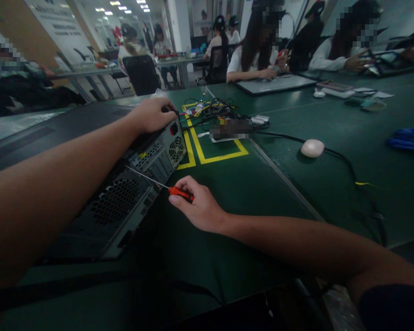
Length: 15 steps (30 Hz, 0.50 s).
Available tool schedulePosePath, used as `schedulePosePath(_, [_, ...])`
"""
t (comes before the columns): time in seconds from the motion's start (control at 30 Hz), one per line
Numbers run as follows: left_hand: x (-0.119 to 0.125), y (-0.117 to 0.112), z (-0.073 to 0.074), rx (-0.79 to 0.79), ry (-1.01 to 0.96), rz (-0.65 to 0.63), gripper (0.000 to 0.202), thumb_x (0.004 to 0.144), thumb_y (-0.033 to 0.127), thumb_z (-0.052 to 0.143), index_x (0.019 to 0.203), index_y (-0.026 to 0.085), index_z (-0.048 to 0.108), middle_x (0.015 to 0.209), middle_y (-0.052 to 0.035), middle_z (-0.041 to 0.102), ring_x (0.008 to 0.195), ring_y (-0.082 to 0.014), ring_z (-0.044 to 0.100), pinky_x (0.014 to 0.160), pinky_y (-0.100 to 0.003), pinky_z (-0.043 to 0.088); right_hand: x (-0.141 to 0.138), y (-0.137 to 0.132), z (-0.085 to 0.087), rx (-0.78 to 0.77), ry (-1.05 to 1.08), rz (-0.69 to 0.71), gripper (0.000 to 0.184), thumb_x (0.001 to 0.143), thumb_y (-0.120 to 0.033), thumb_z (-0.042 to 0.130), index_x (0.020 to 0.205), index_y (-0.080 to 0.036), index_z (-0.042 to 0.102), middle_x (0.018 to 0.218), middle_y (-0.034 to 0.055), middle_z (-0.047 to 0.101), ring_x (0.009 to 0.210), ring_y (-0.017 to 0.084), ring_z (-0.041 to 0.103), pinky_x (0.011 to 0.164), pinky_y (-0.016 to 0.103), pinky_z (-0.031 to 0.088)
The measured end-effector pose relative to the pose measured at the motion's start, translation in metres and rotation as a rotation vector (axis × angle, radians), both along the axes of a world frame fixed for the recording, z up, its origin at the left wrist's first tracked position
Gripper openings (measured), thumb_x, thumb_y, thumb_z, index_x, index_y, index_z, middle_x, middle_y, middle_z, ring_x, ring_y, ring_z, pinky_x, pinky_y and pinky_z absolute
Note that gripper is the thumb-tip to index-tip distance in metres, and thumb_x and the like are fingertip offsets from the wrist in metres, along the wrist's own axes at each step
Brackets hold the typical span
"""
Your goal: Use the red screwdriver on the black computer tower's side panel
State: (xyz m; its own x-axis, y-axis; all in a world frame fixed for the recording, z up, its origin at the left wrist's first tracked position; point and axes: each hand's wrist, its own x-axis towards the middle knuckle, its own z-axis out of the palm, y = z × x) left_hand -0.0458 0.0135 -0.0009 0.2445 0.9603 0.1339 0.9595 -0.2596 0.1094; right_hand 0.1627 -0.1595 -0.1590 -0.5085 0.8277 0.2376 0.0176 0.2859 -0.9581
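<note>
A black desktop computer case lies on the green table, its metal rear with vent holes and slots turned toward me. My left hand rests over the far top corner of the case, fingers bent round its edge; some fingertips are hidden. In my right hand is a screwdriver with a red and black handle, gripped between thumb and fingers. Its long thin shaft reaches to the rear panel, near the middle of the case. What the tip touches is too small to make out.
Beyond the case lies a tangle of cables by yellow tape markings. A white mouse sits beside a black cable. Blue cloth is at the far right. Other people work across the table, one at a flat panel.
</note>
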Motion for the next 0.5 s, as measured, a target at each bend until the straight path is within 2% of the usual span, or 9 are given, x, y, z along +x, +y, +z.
schedulePosePath(0.23, [0.0072, -0.0103, 0.0049, -0.014, -0.007, 0.032, 0.068, 0.116, 0.043, 0.051, 0.166, 0.006, 0.079, 0.173, -0.0221, 0.082, 0.158, -0.0359, 0.074, 0.138, -0.049, 0.054, 0.0007, 0.0, 0.0003, 0.0, 0.017, 0.004, 0.033, 0.11, -0.054, 0.086, 0.114, -0.028, 0.066, 0.106, 0.0001, 0.073, 0.092, 0.024, 0.066, 0.092, 0.042, 0.057])
schedulePosePath(0.5, [0.0063, -0.0071, 0.0042, -0.006, 0.002, 0.027, 0.068, 0.114, 0.044, 0.05, 0.164, 0.009, 0.079, 0.17, -0.02, 0.084, 0.156, -0.0352, 0.074, 0.137, -0.05, 0.056, 0.0007, -0.0011, 0.0008, 0.004, 0.04, 0.02, 0.035, 0.114, -0.059, 0.084, 0.114, -0.027, 0.069, 0.102, -0.0011, 0.071, 0.091, 0.023, 0.066, 0.09, 0.041, 0.054])
